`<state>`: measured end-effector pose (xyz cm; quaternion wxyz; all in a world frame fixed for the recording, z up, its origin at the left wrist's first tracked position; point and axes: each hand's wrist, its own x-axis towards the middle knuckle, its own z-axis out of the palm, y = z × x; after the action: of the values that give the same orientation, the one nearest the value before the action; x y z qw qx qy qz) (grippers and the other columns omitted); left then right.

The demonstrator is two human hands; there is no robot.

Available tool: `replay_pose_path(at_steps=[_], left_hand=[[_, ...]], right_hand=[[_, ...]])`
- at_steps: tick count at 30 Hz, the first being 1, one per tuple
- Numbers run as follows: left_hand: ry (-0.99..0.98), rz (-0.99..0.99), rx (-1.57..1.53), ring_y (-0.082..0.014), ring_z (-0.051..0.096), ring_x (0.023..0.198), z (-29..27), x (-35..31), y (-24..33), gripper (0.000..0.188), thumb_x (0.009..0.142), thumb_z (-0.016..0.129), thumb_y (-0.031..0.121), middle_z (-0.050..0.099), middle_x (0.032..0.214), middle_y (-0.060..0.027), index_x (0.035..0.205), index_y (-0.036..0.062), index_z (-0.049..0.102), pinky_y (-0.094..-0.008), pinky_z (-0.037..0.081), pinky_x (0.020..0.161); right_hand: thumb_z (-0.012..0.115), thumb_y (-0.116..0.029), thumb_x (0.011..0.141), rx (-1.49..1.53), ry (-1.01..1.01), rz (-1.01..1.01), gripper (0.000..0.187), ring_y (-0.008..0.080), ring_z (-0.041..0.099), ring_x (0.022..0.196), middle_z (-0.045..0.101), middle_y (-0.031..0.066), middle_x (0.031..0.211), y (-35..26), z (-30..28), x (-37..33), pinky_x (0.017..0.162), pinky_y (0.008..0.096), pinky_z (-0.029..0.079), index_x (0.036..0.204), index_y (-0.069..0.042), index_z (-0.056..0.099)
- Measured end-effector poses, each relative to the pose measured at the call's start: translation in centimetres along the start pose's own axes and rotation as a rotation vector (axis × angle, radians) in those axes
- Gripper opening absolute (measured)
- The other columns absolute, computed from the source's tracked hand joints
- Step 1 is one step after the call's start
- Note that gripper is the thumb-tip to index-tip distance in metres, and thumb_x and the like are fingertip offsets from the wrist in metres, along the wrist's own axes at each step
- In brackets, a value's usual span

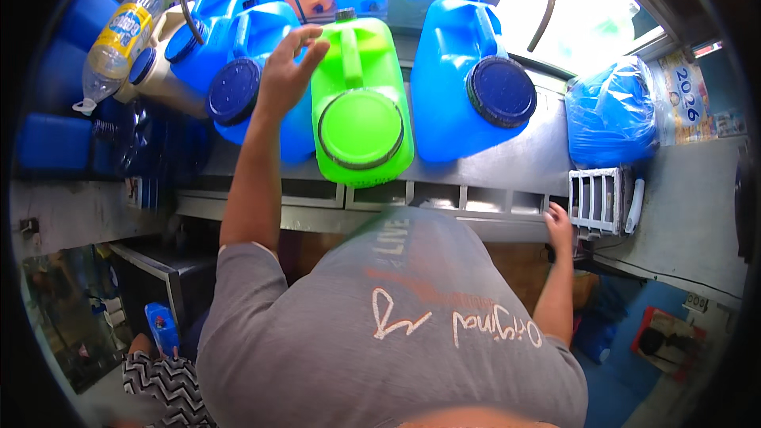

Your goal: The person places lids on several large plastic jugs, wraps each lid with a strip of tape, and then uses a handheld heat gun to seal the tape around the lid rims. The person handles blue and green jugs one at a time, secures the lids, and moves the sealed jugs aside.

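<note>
A crowded metal surface (515, 162) holds water jugs. The left hand (289, 71), fingers spread and released, touches the green jug (361, 103); the right hand (560, 226) rests flat on the surface edge. Pushed carelessly, the jug could tip off.

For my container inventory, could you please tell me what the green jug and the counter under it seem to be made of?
The green jug looks like moulded plastic: bright uniform colour, soft sheen, built-in handle and a matching wide lid. The left hand rests at its upper edge. The counter seems to be metal, probably stainless steel, judging by its dull grey, faintly reflective surface.
</note>
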<state>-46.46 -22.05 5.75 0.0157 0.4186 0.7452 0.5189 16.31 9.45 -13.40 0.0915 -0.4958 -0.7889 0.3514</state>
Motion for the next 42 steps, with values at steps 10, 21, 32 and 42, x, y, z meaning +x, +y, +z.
replay_pose_path(at_steps=[10, 21, 32, 42], left_hand=[[-0.040, 0.067, 0.045, -0.0381, 0.049, 0.131, 3.7, -12.6, 2.4, 0.113, 0.049, 0.095, 0.056, 0.052, 0.139, -0.0190, 0.139, 0.0090, 0.046, -0.0479, 0.041, 0.110], [0.094, 0.132, 0.142, -0.0389, 0.050, 0.130, 5.4, -14.1, 2.3, 0.113, 0.049, 0.096, 0.056, 0.052, 0.140, -0.0191, 0.138, 0.0105, 0.044, -0.0484, 0.041, 0.110], [0.203, 0.074, 0.310, -0.0385, 0.051, 0.129, 6.6, -14.9, 4.2, 0.112, 0.052, 0.094, 0.057, 0.053, 0.138, -0.0194, 0.138, 0.0075, 0.043, -0.0483, 0.041, 0.110], [0.413, -0.044, 0.492, -0.0385, 0.054, 0.123, 9.9, -16.1, 5.9, 0.112, 0.053, 0.093, 0.057, 0.056, 0.137, -0.0183, 0.139, 0.0056, 0.044, -0.0474, 0.043, 0.106]], right_hand=[[0.068, -0.034, 0.094, 0.532, -0.169, -0.844, 0.053, 0.0313, 0.055, 0.128, 0.060, 0.0183, 0.135, -41.7, 15.1, 2.0, 0.109, 0.0388, 0.042, 0.134, -0.001, 0.058], [0.066, -0.039, 0.094, 0.325, -0.306, -0.773, 0.055, 0.0351, 0.059, 0.123, 0.061, 0.0207, 0.133, -44.8, 17.2, 3.0, 0.105, 0.0419, 0.046, 0.140, -0.011, 0.057], [0.056, -0.042, 0.097, 0.180, -0.318, -0.899, 0.050, 0.0364, 0.051, 0.131, 0.058, 0.0166, 0.139, -44.9, 17.0, 4.6, 0.113, 0.0456, 0.036, 0.139, -0.017, 0.058], [0.062, -0.042, 0.094, 0.254, -0.480, -1.044, 0.050, 0.0358, 0.053, 0.130, 0.059, 0.0176, 0.138, -45.5, 16.9, 7.2, 0.112, 0.0424, 0.040, 0.137, -0.015, 0.061]])
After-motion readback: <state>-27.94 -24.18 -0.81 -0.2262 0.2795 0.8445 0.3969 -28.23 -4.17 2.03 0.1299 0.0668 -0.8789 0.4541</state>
